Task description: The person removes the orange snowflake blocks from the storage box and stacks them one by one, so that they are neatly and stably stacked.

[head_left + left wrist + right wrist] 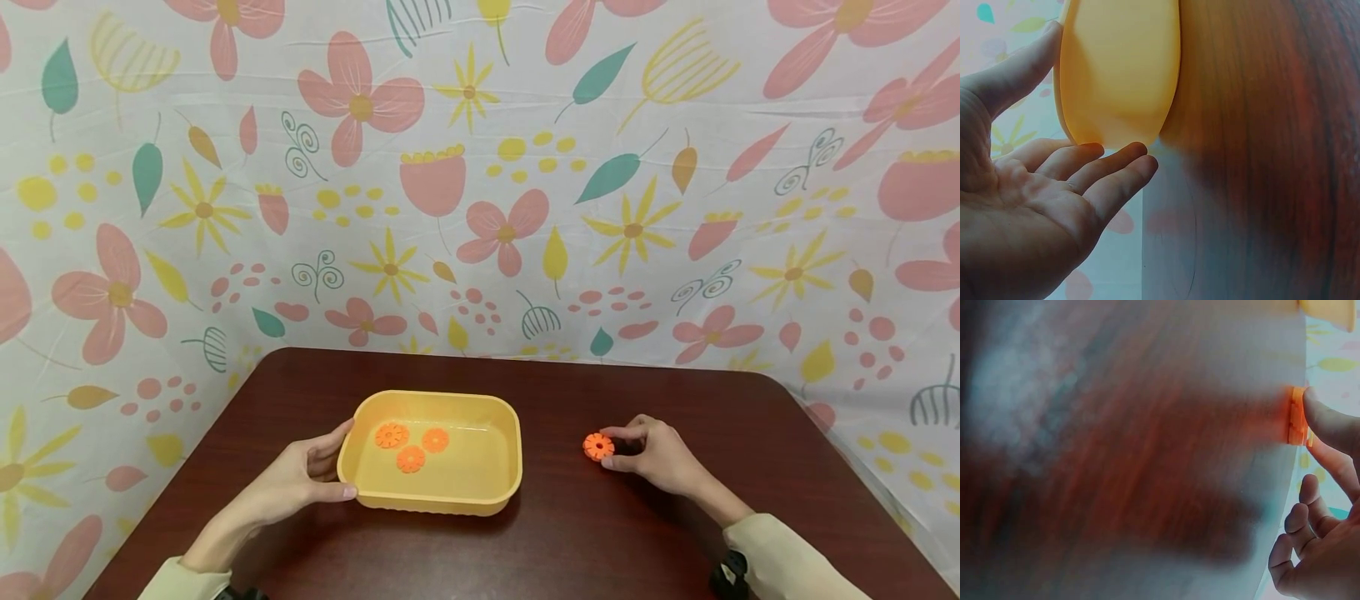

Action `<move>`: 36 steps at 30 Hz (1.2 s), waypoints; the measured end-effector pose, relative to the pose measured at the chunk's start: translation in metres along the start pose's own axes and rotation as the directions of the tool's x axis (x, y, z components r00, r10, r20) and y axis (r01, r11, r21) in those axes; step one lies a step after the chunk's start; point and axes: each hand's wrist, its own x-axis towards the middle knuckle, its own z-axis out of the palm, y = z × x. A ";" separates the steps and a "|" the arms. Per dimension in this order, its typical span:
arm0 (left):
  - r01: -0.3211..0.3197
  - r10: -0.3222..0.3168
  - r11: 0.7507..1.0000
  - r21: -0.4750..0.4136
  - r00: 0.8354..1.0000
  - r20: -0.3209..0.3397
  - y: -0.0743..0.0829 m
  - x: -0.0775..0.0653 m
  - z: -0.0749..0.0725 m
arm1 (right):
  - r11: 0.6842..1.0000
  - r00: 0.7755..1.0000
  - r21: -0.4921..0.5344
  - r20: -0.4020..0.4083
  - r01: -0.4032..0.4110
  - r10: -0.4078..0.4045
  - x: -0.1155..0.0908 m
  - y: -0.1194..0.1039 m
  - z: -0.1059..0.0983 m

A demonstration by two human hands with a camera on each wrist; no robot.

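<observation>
In the head view a yellow plastic tray (pixel 480 500) stands on the table, left of the middle. My left hand (pixel 292 479) holds its left end, thumb by the near corner and fingers along the side. The left wrist view shows that hand (pixel 1054 200) with its thumb and fingertips against the tray (pixel 1119 69). My right hand (pixel 660 454) pinches orange notched flower-shaped discs (pixel 598 447) between thumb and index finger, right of the tray. They look stacked in the right wrist view, where the other fingers of the right hand (pixel 1322 544) curl loosely.
Inside the tray, several flat orange flower-shaped discs (pixel 410 459) lie toward the left. The dark brown table (pixel 570 533) has rounded far corners. A cloth with printed flowers (pixel 510 233) hangs behind it.
</observation>
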 end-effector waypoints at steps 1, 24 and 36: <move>0.000 0.000 1.000 -0.001 1.000 0.000 0.000 0.000 0.000 | 1.000 1.000 -0.005 0.002 0.000 0.000 0.000 0.000 0.000; 0.044 -0.043 0.999 0.028 0.999 -0.015 0.000 0.000 0.001 | 1.000 1.000 -0.004 -0.010 0.022 -0.022 -0.002 0.002 0.001; 0.037 -0.037 0.999 0.033 0.999 -0.018 0.002 -0.001 0.001 | 1.000 1.000 0.005 -0.010 0.008 -0.008 -0.002 -0.001 0.000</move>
